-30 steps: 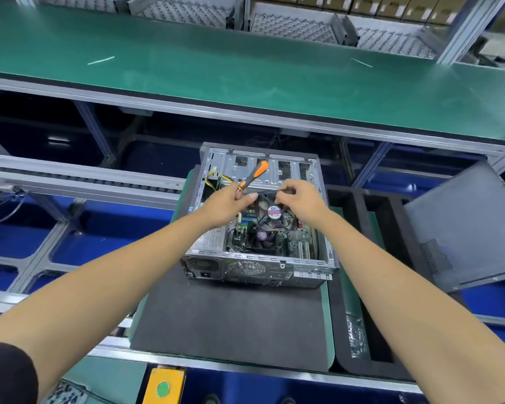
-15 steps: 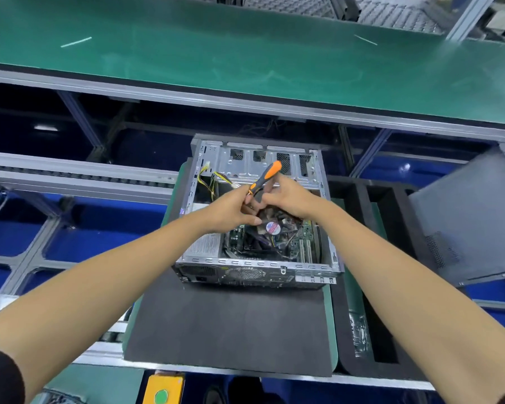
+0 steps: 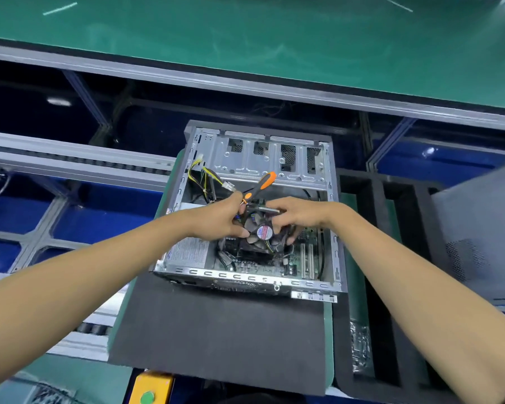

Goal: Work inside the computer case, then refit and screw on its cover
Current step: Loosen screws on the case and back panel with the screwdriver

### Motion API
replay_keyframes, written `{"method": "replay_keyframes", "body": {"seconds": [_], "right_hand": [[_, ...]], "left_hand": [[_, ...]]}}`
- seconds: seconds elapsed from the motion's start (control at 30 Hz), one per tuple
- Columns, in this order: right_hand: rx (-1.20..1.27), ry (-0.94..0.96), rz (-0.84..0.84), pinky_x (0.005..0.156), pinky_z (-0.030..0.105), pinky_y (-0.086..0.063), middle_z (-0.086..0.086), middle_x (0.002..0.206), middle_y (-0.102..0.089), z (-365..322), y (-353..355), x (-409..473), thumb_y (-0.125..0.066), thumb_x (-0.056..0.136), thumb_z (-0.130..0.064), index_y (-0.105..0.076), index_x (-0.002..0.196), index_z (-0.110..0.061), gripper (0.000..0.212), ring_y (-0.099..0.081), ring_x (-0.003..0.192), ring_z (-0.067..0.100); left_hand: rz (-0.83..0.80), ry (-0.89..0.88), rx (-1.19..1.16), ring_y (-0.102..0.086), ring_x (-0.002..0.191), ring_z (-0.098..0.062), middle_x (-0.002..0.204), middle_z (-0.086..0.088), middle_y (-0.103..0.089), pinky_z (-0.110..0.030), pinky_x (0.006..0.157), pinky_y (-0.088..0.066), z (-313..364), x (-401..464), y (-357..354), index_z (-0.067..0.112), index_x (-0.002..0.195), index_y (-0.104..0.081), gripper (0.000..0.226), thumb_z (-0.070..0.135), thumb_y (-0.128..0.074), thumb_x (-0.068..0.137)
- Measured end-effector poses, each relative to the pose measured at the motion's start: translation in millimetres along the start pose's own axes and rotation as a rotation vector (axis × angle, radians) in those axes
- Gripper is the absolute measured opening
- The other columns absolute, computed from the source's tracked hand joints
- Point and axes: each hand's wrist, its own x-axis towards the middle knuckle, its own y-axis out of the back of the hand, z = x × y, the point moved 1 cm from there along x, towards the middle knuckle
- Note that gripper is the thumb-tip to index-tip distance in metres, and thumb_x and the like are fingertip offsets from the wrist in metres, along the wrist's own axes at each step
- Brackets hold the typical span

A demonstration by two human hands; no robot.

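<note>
Foam padding (image 3: 216, 336), dark and flat, covers the near part of the bench and extends under the computer case (image 3: 254, 217), presumably to protect the metal shell and keep it from sliding. The case lies on its side at the far end of this pad with its open face upward, so the interior is reached from above.

Both forearms pass over the near rim of the case. The left hand (image 3: 219, 220) is curled around the lower part of an orange-and-black screwdriver (image 3: 260, 186), whose handle points up and away toward the drive bays; the tip is hidden behind the fingers. The right hand (image 3: 298, 214) has its fingers bent down around the far-right side of the cooler fan (image 3: 261, 231), probably steadying it while the tool is applied; whether they truly grip the fan cannot be told.

Loose yellow-and-black cables (image 3: 201, 176) hang in the far-left corner of the case, just beside the left hand, and could snag the tool.

The cover (image 3: 484, 228), a grey panel, leans to the right of the case, well apart, beyond a black slotted foam tray (image 3: 376, 243). Judged from this, interior work is in progress and refitting is not yet begun. Open room lies on the near pad; the upper bench edge (image 3: 245, 86) overhangs the far side.
</note>
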Motion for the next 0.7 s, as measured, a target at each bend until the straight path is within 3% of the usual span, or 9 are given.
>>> {"method": "replay_keyframes", "body": {"seconds": [0.07, 0.17, 0.23, 0.3, 0.5, 0.57, 0.63, 0.7], "right_hand": [[-0.099, -0.002, -0.027, 0.067, 0.037, -0.063, 0.001, 0.085, -0.071, 0.0, 0.6, 5.7, -0.061, 0.094, -0.009, -0.061, 0.112, -0.009, 0.018, -0.076, 0.089, 0.025], [-0.185, 0.007, -0.075, 0.071, 0.043, -0.064, 0.006, 0.085, -0.07, -4.5, -1.3, 14.4, -0.062, 0.094, -0.008, -0.06, 0.107, -0.002, 0.014, -0.073, 0.085, 0.022], [-0.191, 0.005, -0.109, 0.074, 0.046, -0.064, 0.004, 0.08, -0.071, -6.2, -2.3, 20.1, -0.063, 0.094, -0.007, -0.059, 0.104, 0.0, 0.012, -0.073, 0.082, 0.021], [-0.183, -0.001, -0.132, 0.074, 0.046, -0.064, 0.002, 0.074, -0.071, -6.8, -4.5, 25.0, -0.064, 0.094, -0.005, -0.059, 0.101, 0.0, 0.01, -0.073, 0.078, 0.02], [-0.135, 0.01, -0.211, 0.079, 0.038, -0.064, 0.005, 0.078, -0.066, -0.3, -3.4, 33.3, -0.065, 0.094, -0.005, -0.053, 0.086, -0.011, 0.016, -0.074, 0.09, 0.023], [-0.125, -0.006, -0.266, 0.079, 0.03, -0.062, 0.006, 0.085, -0.07, 3.1, 1.6, 31.4, -0.064, 0.094, -0.006, -0.06, 0.095, -0.012, 0.008, -0.074, 0.087, 0.016], [-0.148, -0.031, -0.272, 0.081, 0.028, -0.059, 0.014, 0.097, -0.067, 6.7, 7.2, 29.6, -0.063, 0.094, -0.003, -0.06, 0.115, -0.005, 0.021, -0.07, 0.087, 0.018], [-0.19, -0.057, -0.242, 0.078, 0.03, -0.059, 0.017, 0.099, -0.067, 12.3, 12.1, 27.1, -0.063, 0.094, 0.001, -0.06, 0.117, 0.005, 0.024, -0.067, 0.084, 0.023]], "left_hand": [[-0.002, -0.024, -0.041, -0.051, 0.077, -0.009, 0.101, -0.001, -0.047, -0.023, 0.064, -0.047, 1.0, 2.0, -0.3, 0.024, 0.097, -0.033, 0.044, 0.027, -0.077, 0.091], [0.047, -0.079, -0.115, -0.061, 0.105, 0.003, 0.123, 0.007, -0.058, -0.032, 0.089, -0.056, 6.3, 2.9, 1.6, 0.018, 0.107, -0.042, 0.051, 0.039, -0.082, 0.084], [0.067, -0.079, -0.119, -0.069, 0.095, -0.002, 0.115, 0.018, -0.064, -0.036, 0.085, -0.059, 7.5, 7.3, 5.1, 0.007, 0.116, -0.047, 0.057, 0.038, -0.083, 0.083], [0.04, -0.067, -0.074, -0.07, 0.077, -0.011, 0.091, 0.022, -0.064, -0.036, 0.07, -0.056, 6.2, 11.4, 8.1, 0.006, 0.11, -0.048, 0.056, 0.038, -0.084, 0.082], [-0.167, -0.083, 0.171, -0.065, 0.082, -0.023, 0.095, -0.012, -0.064, -0.05, 0.073, -0.054, 3.3, 16.4, 17.5, 0.019, 0.091, -0.04, 0.047, 0.036, -0.082, 0.083], [-0.229, -0.091, 0.181, -0.067, 0.089, -0.029, 0.096, -0.013, -0.067, -0.053, 0.076, -0.053, 5.3, 15.2, 14.3, 0.019, 0.088, -0.036, 0.05, 0.031, -0.084, 0.082], [-0.269, -0.081, 0.164, -0.069, 0.083, -0.021, 0.095, -0.001, -0.07, -0.046, 0.074, -0.056, 5.8, 15.2, 10.0, 0.019, 0.088, -0.036, 0.052, 0.029, -0.086, 0.081], [-0.293, -0.065, 0.157, -0.06, 0.07, -0.002, 0.089, 0.02, -0.066, -0.021, 0.062, -0.049, 6.8, 14.9, 8.8, 0.022, 0.086, -0.036, 0.053, 0.029, -0.088, 0.079]]}}
